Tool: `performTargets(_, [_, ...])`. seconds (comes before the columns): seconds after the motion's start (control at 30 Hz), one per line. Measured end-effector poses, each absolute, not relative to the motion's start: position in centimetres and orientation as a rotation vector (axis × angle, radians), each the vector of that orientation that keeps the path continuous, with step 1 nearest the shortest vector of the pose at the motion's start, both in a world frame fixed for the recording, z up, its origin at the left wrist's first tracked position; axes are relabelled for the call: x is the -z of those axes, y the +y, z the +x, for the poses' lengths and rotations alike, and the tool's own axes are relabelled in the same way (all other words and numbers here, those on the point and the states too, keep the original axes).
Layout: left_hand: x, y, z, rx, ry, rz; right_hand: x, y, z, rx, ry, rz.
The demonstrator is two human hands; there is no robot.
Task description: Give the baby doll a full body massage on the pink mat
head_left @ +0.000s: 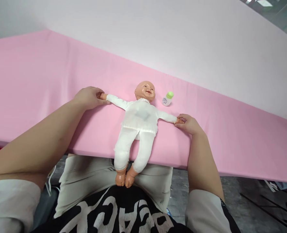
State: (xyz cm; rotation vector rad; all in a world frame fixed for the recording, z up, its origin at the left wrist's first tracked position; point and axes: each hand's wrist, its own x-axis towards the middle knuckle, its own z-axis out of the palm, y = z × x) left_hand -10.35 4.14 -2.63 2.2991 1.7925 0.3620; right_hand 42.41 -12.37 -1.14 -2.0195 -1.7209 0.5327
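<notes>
A baby doll (pixel 140 118) in a white top and white trousers lies on its back, arms stretched out to both sides. Its feet hang past the near edge of the pink surface. My left hand (pixel 89 97) is closed round the doll's hand on the left. On the other side, my right hand (pixel 188 124) pinches the doll's other hand between thumb and fingers. A small clear bottle (pixel 167 99) with a green cap is beside the doll's head, to the right, touched by neither hand.
Pink cloth (pixel 242 139) covers the long table, with a pale wall (pixel 158 38) rising behind it. My lap is against the near edge. At the lower right, dark thin bars (pixel 267 207) stand on the grey floor.
</notes>
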Motion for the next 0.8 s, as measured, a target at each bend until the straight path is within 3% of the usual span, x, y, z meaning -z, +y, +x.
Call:
performTargets(0.23, [2.2, 2.7, -9.2, -0.684, 1.901, 2.06, 1.0, -12.4, 41.9, -0.569, -1.577, -1.948])
performTargets(0.57, [2.9, 2.9, -8.4, -1.122, 1.522, 1.474, 3.1, -11.5, 42.8, -1.022, -1.0, -1.379])
performTargets(0.8, [3.5, 3.9, -8.4, -1.207, 1.279, 1.181, 3.3, -11.1, 42.6, -1.143, -0.812, -1.311])
